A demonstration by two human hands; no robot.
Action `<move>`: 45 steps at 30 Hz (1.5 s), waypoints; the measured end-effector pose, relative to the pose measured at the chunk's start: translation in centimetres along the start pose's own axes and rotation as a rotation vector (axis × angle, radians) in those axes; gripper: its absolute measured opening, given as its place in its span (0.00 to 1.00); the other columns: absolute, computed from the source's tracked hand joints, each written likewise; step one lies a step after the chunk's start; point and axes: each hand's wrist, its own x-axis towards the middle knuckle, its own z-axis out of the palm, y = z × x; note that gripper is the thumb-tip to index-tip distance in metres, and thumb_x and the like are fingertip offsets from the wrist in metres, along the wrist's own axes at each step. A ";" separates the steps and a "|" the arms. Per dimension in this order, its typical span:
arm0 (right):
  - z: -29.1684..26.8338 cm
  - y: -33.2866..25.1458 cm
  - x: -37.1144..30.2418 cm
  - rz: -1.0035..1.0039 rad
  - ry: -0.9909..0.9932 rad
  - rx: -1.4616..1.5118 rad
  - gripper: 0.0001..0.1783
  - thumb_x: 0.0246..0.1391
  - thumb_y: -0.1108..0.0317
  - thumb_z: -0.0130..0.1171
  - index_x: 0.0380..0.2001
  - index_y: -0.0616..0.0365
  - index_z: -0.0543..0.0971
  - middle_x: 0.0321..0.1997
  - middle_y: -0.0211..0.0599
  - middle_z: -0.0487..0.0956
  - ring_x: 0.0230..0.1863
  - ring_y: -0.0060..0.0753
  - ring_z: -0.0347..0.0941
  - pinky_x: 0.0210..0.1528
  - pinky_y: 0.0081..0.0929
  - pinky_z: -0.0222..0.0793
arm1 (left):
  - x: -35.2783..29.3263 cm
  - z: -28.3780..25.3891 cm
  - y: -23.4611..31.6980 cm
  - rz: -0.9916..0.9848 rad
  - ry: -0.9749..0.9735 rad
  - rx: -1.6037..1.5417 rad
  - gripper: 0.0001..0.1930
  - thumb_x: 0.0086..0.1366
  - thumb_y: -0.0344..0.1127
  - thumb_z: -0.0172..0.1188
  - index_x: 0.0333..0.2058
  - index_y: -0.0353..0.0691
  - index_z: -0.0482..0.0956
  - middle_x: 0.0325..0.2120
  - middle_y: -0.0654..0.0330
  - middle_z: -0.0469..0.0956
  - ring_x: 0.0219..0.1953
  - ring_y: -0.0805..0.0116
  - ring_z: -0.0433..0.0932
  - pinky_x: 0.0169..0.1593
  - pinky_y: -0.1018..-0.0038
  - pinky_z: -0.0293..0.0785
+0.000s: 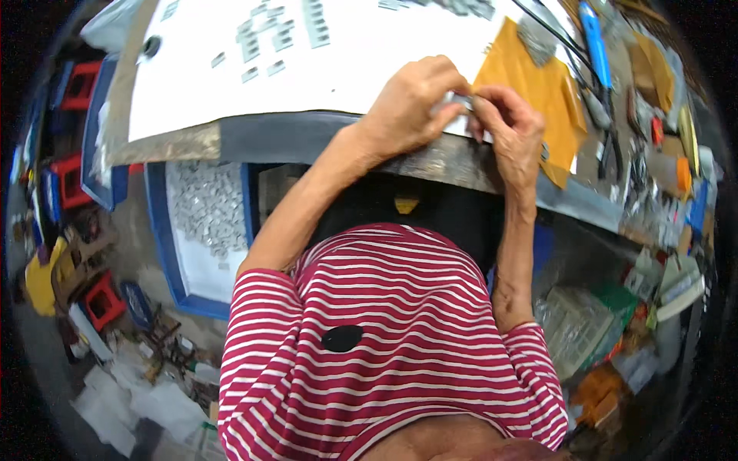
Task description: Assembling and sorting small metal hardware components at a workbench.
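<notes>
Above the front edge of the table, my two hands meet with bent fingers. My left hand (415, 104) pinches one side of a small grey metal piece (463, 101), and my right hand (513, 127) grips its other side between thumb and fingertips. Fingers cover most of the piece, so its full shape is hidden. To the left, on a white sheet (184, 88), several similar grey pieces (280, 34) lie in short rows and singly. More of them form a loose heap (461, 6) at the far edge.
Right of my hands lies a yellow-orange sheet (530, 92) with a grey clump on it. Beyond are a blue-handled tool (593, 42), dark pliers (611, 150) and clutter. Below the table's left part, a blue-rimmed tray (160, 230) holds many small grey pieces. Red stools (104, 300) stand further left.
</notes>
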 end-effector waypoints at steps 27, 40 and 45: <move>1.1 -1.0 -0.3 -0.019 -0.066 0.066 0.07 0.53 0.74 0.51 0.34 0.67 0.75 0.26 0.33 0.75 0.23 0.16 0.68 0.22 0.13 0.62 | -9.6 -17.0 -4.3 -0.653 0.447 0.474 0.11 0.49 0.32 0.61 0.31 0.33 0.77 0.26 0.59 0.74 0.26 0.74 0.70 0.30 0.78 0.70; -2.8 0.4 0.4 -0.089 0.232 -0.058 0.07 0.50 0.73 0.52 0.30 0.67 0.75 0.21 0.29 0.74 0.19 0.15 0.65 0.21 0.13 0.60 | -9.9 -17.1 -5.2 -0.700 0.428 0.477 0.11 0.51 0.31 0.62 0.34 0.34 0.77 0.25 0.61 0.75 0.26 0.76 0.70 0.32 0.80 0.68; -3.7 1.8 0.9 -0.238 0.302 -0.452 0.05 0.46 0.74 0.53 0.27 0.65 0.75 0.23 0.36 0.74 0.22 0.27 0.70 0.25 0.23 0.65 | -10.3 -16.6 -6.0 -0.765 0.464 0.299 0.13 0.55 0.33 0.59 0.39 0.35 0.76 0.27 0.63 0.75 0.26 0.80 0.69 0.27 0.85 0.65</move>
